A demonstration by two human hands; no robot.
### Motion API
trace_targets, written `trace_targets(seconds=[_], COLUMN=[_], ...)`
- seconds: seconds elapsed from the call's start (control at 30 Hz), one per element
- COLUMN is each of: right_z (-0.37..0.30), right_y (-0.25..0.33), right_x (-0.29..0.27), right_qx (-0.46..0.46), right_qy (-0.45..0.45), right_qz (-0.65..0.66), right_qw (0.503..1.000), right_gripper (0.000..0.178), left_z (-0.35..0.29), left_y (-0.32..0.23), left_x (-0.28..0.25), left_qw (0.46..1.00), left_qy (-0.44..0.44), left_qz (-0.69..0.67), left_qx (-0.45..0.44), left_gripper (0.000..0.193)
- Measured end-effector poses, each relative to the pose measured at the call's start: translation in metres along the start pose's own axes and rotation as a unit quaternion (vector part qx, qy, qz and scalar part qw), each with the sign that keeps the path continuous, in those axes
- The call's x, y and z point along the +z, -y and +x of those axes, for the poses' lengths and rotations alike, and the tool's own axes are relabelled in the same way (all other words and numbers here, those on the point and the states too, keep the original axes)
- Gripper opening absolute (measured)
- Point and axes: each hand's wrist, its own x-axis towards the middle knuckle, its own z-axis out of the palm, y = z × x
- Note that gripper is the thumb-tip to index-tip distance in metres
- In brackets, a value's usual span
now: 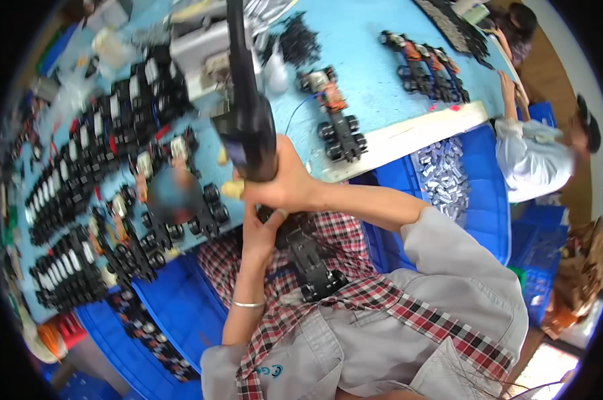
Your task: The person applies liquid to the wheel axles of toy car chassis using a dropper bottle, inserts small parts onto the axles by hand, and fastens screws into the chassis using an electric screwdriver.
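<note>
My right hand (289, 179) is wrapped round the body of a black electric screwdriver (251, 133), which stands upright over my lap. Just below it, my left hand (263, 233) grips one end of a black toy truck chassis (309, 259). The chassis lies over my checked apron, its wheels toward me. Where the screwdriver's tip meets the chassis is hidden by my hands. A yellow covering (233, 189) shows on a fingertip by the screwdriver. On the table beyond, a toy truck chassis with orange parts (335, 113) lies near a blue wire.
Rows of black chassis (108, 127) fill the table's left side. More chassis (428, 67) stand at the far right, near a pile of small black parts (300, 40). A blue bin (491, 193) beside me holds small silvery pieces (443, 177). A co-worker (535, 157) sits at right.
</note>
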Motion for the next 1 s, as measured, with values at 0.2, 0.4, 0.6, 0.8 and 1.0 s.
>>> trace_targets(seconds=[0.2, 0.4, 0.6, 0.8, 1.0], right_z=[-0.031, -0.151, -0.224, -0.222, -0.186], right_y=[0.157, 0.136, 0.075, 0.056, 0.059], right_x=[-0.111, -0.172, -0.207, -0.235, -0.231], right_qx=[-0.2, -0.121, -0.004, 0.0, -0.01], right_qy=[0.138, 0.046, -0.165, -0.125, -0.108], right_qz=[0.492, 0.322, 0.352, 0.362, 0.388], right_qw=[0.836, 0.938, 0.921, 0.924, 0.915], right_gripper=[0.026, 0.049, 0.046, 0.048, 0.05], left_z=[-0.018, 0.049, 0.079, 0.096, 0.198], left_y=[-0.126, -0.12, -0.018, -0.059, 0.008], left_x=[0.091, 0.196, 0.182, 0.232, 0.343], left_qw=[0.945, 0.602, 0.473, 0.544, 0.526], left_qy=[0.084, 0.225, 0.349, 0.323, 0.218], left_qz=[0.185, 0.318, 0.608, 0.621, 0.643], left_qx=[0.255, 0.697, 0.534, 0.463, 0.512], left_gripper=[0.05, 0.047, 0.054, 0.056, 0.043])
